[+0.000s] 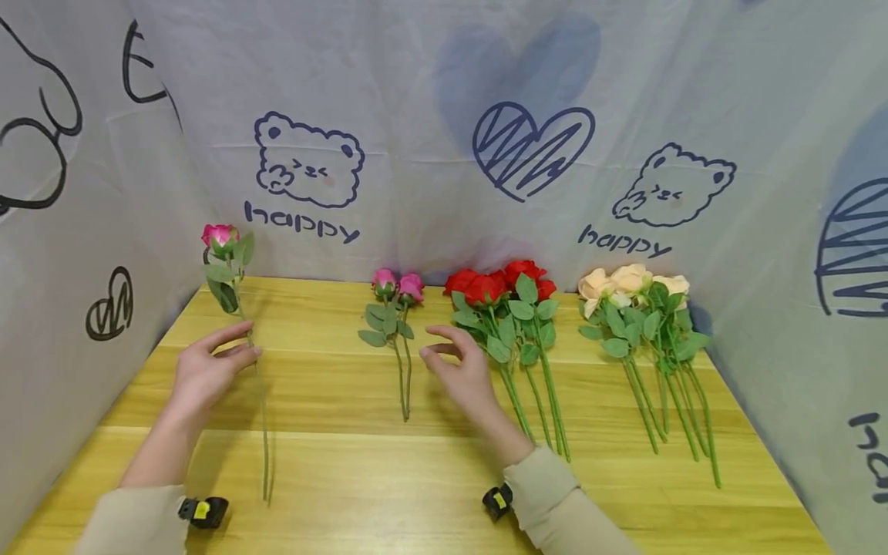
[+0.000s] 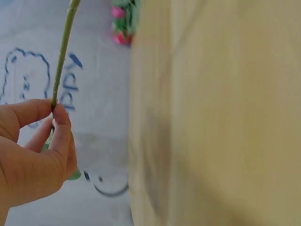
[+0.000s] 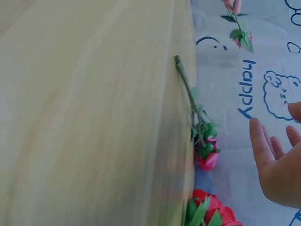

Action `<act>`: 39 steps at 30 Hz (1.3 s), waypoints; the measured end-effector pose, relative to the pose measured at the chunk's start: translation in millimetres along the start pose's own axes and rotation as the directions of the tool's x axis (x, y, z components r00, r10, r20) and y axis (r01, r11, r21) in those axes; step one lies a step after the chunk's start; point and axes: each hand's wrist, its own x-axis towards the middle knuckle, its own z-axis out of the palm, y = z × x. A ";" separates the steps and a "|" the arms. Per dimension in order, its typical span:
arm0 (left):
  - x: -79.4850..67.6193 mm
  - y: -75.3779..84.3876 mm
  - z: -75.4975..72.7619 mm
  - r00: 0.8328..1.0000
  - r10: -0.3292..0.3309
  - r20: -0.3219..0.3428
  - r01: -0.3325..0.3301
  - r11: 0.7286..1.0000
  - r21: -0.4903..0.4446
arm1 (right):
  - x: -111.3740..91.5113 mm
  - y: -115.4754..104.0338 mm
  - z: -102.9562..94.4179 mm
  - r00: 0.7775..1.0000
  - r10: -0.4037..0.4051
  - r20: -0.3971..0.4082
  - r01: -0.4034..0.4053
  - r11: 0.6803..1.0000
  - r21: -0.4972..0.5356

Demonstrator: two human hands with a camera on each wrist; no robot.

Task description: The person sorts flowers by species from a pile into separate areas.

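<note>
My left hand (image 1: 208,368) pinches the long stem of a pink artificial rose (image 1: 220,236) between thumb and fingertips. That rose stands nearly upright above the left of the table, its bloom at the top and bare stem hanging below the hand. The left wrist view shows the stem (image 2: 62,56) between the fingers. My right hand (image 1: 463,373) hovers with loosely bent fingers and holds nothing. Nearest to it, on its left, lie two more pink roses (image 1: 398,287), stems toward me. Red roses (image 1: 486,287) lie just to its right, partly behind the hand and forearm.
Cream roses (image 1: 630,279) lie in a group at the right of the wooden table (image 1: 333,478). White cloth (image 1: 416,154) with bear, heart and lettering drawings hangs behind and at both sides. Dark wrist cameras (image 1: 204,512) are strapped at the sleeves.
</note>
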 end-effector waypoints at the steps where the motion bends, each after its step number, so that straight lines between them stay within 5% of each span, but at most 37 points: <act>1: 0.4 4.8 6.0 1.000 0.003 -0.005 -0.004 1.000 -0.030 | -0.6 -2.3 0.7 1.000 -0.015 -0.008 0.015 1.000 0.010; 11: 2.7 46.8 70.3 0.999 0.036 0.037 -0.026 0.973 -0.229 | -7.4 -12.8 15.4 0.998 -0.060 0.012 0.060 0.998 0.018; 20: 5.2 65.3 118.4 0.994 0.080 0.077 -0.051 0.945 -0.324 | -19.1 -10.9 31.5 0.994 -0.027 0.104 0.028 1.000 -0.001; 30: 7.9 70.3 151.2 0.992 0.096 0.084 -0.059 0.929 -0.366 | -25.5 -11.3 37.5 0.982 0.053 0.180 -0.038 0.996 -0.086; 39: 14.6 60.2 167.9 0.985 0.108 0.133 -0.067 0.958 -0.279 | -22.6 -5.8 35.8 0.970 0.179 0.163 -0.169 0.983 -0.074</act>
